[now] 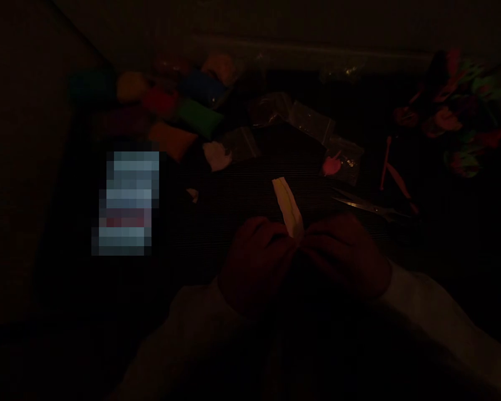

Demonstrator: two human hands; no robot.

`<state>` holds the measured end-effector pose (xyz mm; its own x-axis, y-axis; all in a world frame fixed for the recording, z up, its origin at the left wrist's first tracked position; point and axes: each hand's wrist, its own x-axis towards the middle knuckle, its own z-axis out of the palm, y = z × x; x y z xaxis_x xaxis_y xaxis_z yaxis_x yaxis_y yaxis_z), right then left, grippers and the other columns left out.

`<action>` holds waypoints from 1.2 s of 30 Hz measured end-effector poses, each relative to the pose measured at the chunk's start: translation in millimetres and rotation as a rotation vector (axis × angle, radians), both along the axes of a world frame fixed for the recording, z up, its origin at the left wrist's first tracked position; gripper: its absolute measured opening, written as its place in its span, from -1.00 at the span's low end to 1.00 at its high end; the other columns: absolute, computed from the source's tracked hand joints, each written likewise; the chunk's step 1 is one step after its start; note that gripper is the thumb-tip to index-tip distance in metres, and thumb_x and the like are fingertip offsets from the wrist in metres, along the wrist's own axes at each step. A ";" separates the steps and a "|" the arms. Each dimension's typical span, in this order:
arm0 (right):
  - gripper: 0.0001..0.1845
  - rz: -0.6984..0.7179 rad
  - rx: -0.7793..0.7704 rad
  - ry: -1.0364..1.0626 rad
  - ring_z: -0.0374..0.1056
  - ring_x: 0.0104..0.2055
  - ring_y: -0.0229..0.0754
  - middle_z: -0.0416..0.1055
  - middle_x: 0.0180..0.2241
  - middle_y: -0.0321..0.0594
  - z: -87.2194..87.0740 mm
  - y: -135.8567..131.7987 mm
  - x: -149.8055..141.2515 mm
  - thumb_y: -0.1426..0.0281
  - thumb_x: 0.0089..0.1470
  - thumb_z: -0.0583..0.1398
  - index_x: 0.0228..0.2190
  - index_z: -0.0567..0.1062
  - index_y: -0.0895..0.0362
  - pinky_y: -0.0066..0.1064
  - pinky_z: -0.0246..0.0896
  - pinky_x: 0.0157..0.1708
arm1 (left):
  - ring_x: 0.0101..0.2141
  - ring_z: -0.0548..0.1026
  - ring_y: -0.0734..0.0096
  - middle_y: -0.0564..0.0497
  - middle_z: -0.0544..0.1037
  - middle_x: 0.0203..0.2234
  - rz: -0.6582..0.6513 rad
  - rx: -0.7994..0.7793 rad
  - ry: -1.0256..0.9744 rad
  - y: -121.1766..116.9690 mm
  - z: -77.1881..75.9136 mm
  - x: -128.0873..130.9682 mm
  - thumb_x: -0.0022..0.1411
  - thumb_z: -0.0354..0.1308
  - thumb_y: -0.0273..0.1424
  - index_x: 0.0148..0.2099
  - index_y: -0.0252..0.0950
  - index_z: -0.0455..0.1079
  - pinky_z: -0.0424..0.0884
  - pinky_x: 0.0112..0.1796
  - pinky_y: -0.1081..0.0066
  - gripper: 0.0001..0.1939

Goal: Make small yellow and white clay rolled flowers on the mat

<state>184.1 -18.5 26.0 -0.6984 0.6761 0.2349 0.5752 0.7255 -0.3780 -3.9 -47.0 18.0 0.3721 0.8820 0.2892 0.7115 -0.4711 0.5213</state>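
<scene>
A long, flat white strip (288, 206), perhaps of soft clay, points away from me with slightly uneven edges and a line along its length. Both hands meet at its near end. My left hand (261, 262) pinches that end from the left, fingers curled. From the right, the fingers of my right hand (348, 253) close on the same end. The fingertips hide the part they grip, and the darkness blurs detail. To the right lies a pair of scissors (371, 208). A small white scrap (192, 195) lies on the dark ribbed surface to the left.
A lit, pixelated screen (127, 203) lies at left. Several coloured packets (200, 116) are heaped behind it. Clear bags (311, 121) lie mid-back, near a white lump (217, 156) and a pink lump (332, 164). Two slim tools (385, 162) and colourful shapes (463, 159) are at right.
</scene>
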 end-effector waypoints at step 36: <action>-0.84 0.021 -0.040 -0.013 0.28 -0.25 -0.17 0.42 -0.29 -0.17 1.0 7.6 -4.3 0.41 -0.02 0.16 -0.32 0.44 0.14 -0.26 0.14 -0.26 | -0.19 0.31 0.31 -0.02 0.44 -0.26 0.074 0.040 0.035 2.4 2.5 -21.4 0.09 0.05 -0.46 -0.18 -0.25 0.39 0.30 -0.17 0.22 -0.79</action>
